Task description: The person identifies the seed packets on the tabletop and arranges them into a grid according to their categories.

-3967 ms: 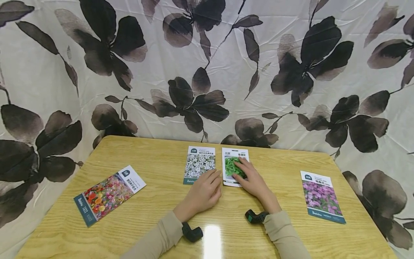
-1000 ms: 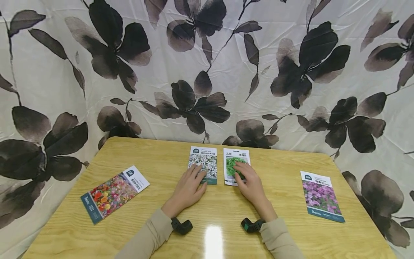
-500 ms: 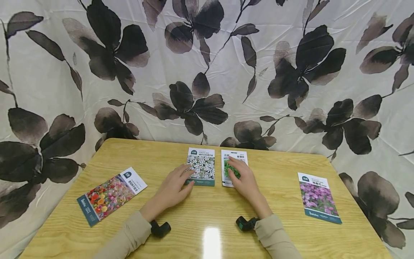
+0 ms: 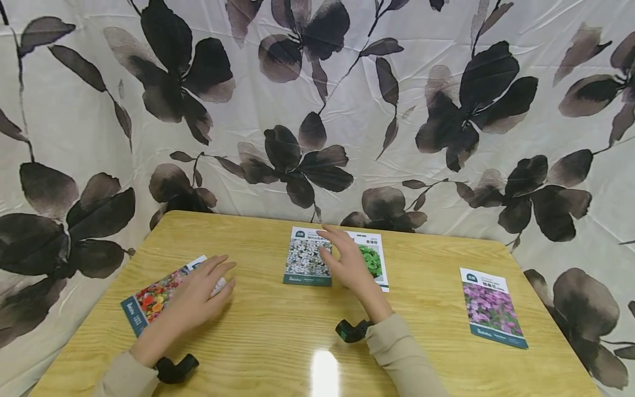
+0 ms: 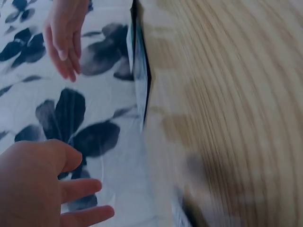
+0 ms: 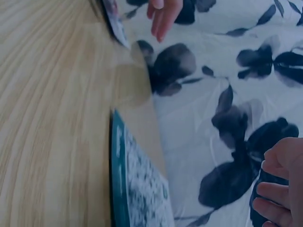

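Observation:
My left hand (image 4: 197,292) is over the seed packet with mixed bright flowers (image 4: 152,298), hiding much of it; its fingers are loosely spread and pinch nothing. My right hand (image 4: 351,263) hovers between two packets at the table's back. One is the white-flower seed packet (image 4: 305,256), its right edge behind my fingertips. The other is the green-leaf seed packet (image 4: 373,259), partly covered by this hand. In the right wrist view the white-flower packet lies below and left of my right hand (image 6: 279,189), apart from it. The left wrist view shows my left hand (image 5: 42,184) with nothing between its fingers.
A seed packet with purple flowers (image 4: 493,309) lies at the right of the wooden table (image 4: 278,342). Behind the table's back edge hangs a white cloth (image 4: 238,121) printed with dark flowers.
My left hand has moved left from the white-flower packet to the mixed-flower one. My right hand has shifted left from the green-leaf packet toward the white-flower one.

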The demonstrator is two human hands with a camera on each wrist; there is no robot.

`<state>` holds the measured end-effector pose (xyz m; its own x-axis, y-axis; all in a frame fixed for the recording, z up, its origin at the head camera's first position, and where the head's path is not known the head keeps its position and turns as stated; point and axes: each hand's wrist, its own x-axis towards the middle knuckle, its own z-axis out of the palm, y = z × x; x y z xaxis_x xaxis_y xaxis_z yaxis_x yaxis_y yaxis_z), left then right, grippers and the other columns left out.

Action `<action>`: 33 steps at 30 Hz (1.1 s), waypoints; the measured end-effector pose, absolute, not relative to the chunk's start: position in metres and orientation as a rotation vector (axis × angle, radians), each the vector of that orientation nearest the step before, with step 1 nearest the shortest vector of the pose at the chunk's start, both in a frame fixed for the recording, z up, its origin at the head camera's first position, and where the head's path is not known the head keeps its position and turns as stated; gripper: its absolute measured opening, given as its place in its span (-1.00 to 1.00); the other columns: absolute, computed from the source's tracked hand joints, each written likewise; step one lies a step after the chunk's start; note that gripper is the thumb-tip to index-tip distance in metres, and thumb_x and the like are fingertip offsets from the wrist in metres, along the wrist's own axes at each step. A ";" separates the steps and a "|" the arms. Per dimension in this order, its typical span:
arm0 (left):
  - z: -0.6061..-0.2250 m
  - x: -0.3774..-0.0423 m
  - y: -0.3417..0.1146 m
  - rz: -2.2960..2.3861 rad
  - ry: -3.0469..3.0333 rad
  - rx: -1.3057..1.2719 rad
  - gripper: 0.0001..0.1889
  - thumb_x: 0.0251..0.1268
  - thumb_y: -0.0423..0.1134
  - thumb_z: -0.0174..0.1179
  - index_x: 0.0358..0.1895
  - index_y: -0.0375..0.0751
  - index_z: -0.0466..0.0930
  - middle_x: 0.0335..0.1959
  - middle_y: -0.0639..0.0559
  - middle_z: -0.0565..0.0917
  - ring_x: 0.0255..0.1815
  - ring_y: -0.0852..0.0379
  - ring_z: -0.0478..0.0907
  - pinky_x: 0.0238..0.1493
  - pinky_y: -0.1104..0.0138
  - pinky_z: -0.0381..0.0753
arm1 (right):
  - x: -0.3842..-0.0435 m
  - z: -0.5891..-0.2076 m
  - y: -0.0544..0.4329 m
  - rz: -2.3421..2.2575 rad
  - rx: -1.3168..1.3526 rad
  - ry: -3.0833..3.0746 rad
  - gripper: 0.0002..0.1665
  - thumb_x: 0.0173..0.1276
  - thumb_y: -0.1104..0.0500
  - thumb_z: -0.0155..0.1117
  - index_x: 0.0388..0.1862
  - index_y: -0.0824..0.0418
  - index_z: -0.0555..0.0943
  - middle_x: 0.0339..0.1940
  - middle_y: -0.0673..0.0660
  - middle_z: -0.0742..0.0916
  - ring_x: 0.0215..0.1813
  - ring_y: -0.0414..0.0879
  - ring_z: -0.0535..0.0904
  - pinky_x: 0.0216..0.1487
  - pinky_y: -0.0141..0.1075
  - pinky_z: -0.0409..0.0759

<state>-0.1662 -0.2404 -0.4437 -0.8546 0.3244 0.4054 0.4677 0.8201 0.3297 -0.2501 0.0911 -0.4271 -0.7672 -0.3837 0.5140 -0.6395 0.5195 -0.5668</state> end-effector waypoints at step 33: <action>-0.481 -0.097 -0.354 -0.481 -2.862 -0.429 -0.40 0.38 -0.08 0.24 0.36 -0.36 0.39 0.41 -0.46 0.24 0.45 -0.54 0.03 0.51 -0.02 -0.45 | -0.206 -0.447 -0.103 1.034 1.310 -2.761 -0.35 0.54 0.01 0.04 0.54 0.11 0.28 0.58 0.14 0.25 0.58 -0.07 0.08 0.54 -0.25 0.03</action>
<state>-0.0975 -0.3538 -0.4809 -0.9361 0.2485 0.2488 0.3162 0.9045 0.2862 -0.2056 -0.1031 -0.4472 -0.6672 -0.7209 0.1877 -0.6668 0.4656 -0.5819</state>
